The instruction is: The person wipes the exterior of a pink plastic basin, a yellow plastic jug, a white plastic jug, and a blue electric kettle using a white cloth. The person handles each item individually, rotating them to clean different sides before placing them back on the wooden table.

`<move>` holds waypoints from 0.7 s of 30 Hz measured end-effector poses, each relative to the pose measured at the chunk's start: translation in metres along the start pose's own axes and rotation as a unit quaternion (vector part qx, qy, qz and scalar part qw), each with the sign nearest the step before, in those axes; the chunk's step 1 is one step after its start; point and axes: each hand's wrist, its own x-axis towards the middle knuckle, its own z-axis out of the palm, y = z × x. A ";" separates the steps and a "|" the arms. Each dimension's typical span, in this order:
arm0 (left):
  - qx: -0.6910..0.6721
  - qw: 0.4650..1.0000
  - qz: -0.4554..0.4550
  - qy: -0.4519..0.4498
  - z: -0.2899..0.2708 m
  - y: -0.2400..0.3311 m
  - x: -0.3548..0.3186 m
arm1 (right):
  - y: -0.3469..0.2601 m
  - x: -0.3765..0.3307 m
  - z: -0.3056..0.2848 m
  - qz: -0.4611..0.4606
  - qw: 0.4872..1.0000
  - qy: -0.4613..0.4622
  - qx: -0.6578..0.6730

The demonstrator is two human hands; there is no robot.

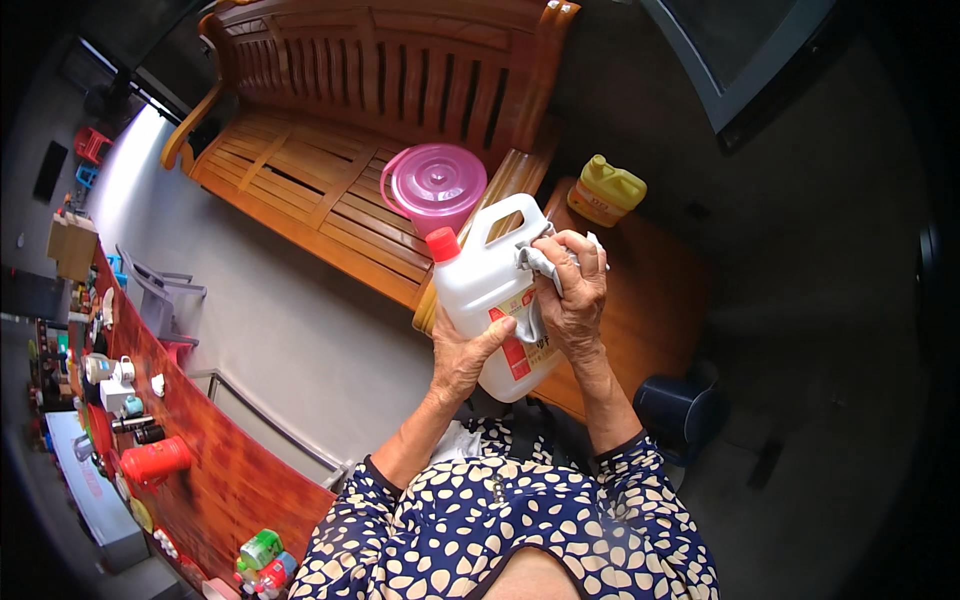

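Note:
A white plastic jug (478, 285) with a red cap, a loop handle and a red-and-cream label is held up in front of me, tilted with its cap toward the upper left. My left hand (466, 355) grips its lower side, thumb across the label. Bunched in the fingers of my right hand (575, 295) is a pale grey-white cloth (545, 262), pressed against the jug's right side below the handle. Part of the cloth hangs down over the label.
Beyond the jug, a pink lidded bucket (440, 185) sits on a slatted wooden bench (290, 160). A yellow jug (606, 190) stands on a brown wooden table (650, 275) to the right. At right is a dark bin (680, 412); a cluttered reddish counter (235, 450) runs along the left.

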 end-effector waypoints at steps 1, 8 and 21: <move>0.007 1.000 -0.001 -0.001 0.001 -0.002 -0.001 | -0.001 0.000 -0.002 0.001 1.000 -0.014 0.010; 0.231 0.968 0.094 0.010 0.015 0.016 0.000 | -0.041 0.014 -0.024 -0.123 0.976 -0.167 0.065; 0.281 0.956 0.060 0.062 0.009 0.004 -0.021 | -0.017 0.027 -0.035 0.053 0.989 -0.137 -0.018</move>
